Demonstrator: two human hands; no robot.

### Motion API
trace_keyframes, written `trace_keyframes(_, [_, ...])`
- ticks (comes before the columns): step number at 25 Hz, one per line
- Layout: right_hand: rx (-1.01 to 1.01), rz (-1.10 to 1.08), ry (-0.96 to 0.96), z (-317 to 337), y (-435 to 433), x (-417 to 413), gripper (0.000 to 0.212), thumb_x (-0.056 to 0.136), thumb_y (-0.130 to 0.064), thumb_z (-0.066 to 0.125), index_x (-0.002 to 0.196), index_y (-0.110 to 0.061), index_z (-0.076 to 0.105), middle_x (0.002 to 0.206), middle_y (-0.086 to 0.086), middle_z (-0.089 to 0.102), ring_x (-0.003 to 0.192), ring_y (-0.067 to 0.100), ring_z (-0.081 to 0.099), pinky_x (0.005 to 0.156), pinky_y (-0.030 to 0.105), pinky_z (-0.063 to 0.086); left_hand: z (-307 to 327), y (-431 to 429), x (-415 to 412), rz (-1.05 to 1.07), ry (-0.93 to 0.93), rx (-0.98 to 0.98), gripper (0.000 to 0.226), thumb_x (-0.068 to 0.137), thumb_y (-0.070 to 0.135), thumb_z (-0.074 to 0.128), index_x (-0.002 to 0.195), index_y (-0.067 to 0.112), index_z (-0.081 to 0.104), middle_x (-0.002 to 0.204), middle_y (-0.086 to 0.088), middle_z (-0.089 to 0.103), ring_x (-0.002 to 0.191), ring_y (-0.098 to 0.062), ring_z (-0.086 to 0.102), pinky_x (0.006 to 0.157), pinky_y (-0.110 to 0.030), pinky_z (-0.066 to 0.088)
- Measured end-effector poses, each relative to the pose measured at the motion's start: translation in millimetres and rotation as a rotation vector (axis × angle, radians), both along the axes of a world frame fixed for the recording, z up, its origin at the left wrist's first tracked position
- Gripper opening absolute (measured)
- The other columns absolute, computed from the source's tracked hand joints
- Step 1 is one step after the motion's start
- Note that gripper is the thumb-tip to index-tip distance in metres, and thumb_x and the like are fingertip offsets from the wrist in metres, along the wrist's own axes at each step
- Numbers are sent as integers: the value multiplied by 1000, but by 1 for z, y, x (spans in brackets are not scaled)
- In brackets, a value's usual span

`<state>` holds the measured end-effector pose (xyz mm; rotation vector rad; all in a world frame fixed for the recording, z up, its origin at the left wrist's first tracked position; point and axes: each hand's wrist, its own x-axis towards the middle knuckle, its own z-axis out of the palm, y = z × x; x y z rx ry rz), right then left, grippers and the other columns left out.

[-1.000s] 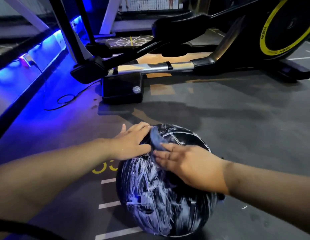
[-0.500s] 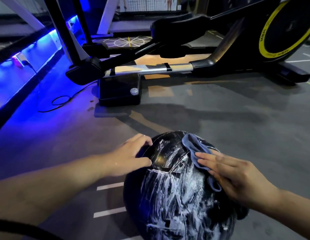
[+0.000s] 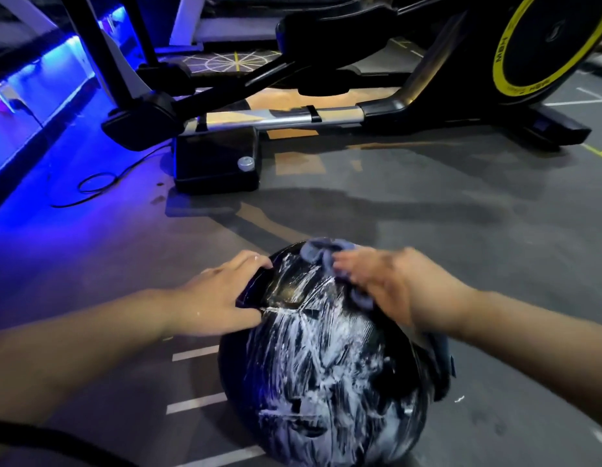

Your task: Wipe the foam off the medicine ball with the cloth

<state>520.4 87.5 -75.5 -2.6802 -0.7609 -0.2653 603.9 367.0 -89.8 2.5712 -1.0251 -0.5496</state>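
Head: flat right hand (image 3: 393,284) presses cloth (image 3: 318,252), flat left hand (image 3: 218,298) steadies ball (image 3: 326,365), trainer (image 3: 410,106) behind

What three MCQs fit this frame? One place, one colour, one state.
1. Where is the cloth?
A. on the floor
B. on the far top of the medicine ball, under the right hand
C. beneath the ball

2. What colour is the ring on the exercise machine's wheel?
A. red
B. white
C. yellow

3. How is the ball's near face?
A. streaked with foam
B. wiped clean
C. covered by the cloth

Key: 1 B, the right hand presses it there; 2 C, a yellow band circles the black wheel; 3 A, white smears run down it.
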Motion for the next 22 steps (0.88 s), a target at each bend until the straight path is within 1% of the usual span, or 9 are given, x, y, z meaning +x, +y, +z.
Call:
trace_keyframes(2, [16, -122, 91, 8, -1, 7, 25, 92, -11, 60, 116, -7, 68, 114, 5, 72, 103, 23, 68, 101, 28, 50, 4, -6, 0, -12, -13, 1, 67, 73, 43, 57, 132, 35, 28, 128, 21, 28, 90, -4, 51, 75, -16, 39])
trace_keyframes(6, [-187, 222, 108, 8, 30, -20, 32, 93, -12, 51, 121, -10, 66, 128, 6, 66, 122, 21, 60, 105, 36, 48, -3, -1, -3, -65, -73, 26, 82, 60, 55, 55, 134, 32, 28, 121, 21, 28, 100, -8, 45, 85, -25, 34])
trace_keyframes(9, [-186, -72, 82, 22, 4, 5, 21, 96, -24, 49, 103, -15, 67, 108, 5, 70, 98, 26, 70, 83, 41, 56, 6, -8, -6, -62, -54, 21, 79, 64, 53, 56, 135, 33, 28, 127, 19, 29, 100, -8, 41, 87, -26, 33])
trace_keyframes(11, [-237, -45, 95, 19, 18, -1, 20, 94, -24, 57, 109, -14, 62, 115, 7, 67, 101, 24, 68, 86, 40, 56, 10, -16, -8, -86, -89, 36, 75, 67, 50, 61, 134, 31, 31, 126, 16, 32, 103, -8, 39, 89, -27, 33])
trace_keyframes(14, [-238, 233, 200, 15, 44, -15, 25, 94, -19, 51, 114, -16, 66, 121, 1, 68, 112, 18, 65, 93, 37, 54, 5, -15, -11, -93, -125, 40, 69, 67, 50, 63, 126, 26, 37, 115, 12, 37, 104, -11, 44, 91, -32, 40])
trace_keyframes(16, [-111, 25, 238, 26, 27, 8, 26, 96, -31, 48, 108, -18, 67, 105, -9, 73, 92, 13, 70, 88, 34, 54, 6, -16, -10, -84, -87, 31, 73, 66, 53, 60, 131, 30, 34, 122, 14, 35, 107, -11, 45, 96, -35, 41])
trace_keyframes(18, [-143, -116, 224, 28, 16, 15, 18, 95, -27, 54, 105, -17, 65, 95, -17, 68, 71, 7, 60, 80, 24, 52, 7, -20, -9, -75, -77, 12, 78, 65, 55, 61, 134, 34, 31, 127, 16, 33, 107, -10, 42, 97, -33, 37])
trace_keyframes(20, [-143, 30, 215, 29, 40, -5, 20, 94, -12, 51, 108, -15, 65, 105, -7, 70, 78, 8, 63, 77, 17, 51, 5, -23, -12, -84, -113, 6, 75, 64, 54, 64, 129, 30, 35, 120, 15, 34, 104, -9, 41, 94, -32, 39])
trace_keyframes(22, [-118, 183, 300, 27, 50, -14, 28, 93, -17, 46, 109, -18, 69, 113, -2, 72, 94, 12, 70, 84, 28, 56, -1, -22, -15, -86, -114, -18, 72, 67, 51, 68, 126, 28, 36, 116, 15, 33, 102, -9, 41, 92, -30, 39])
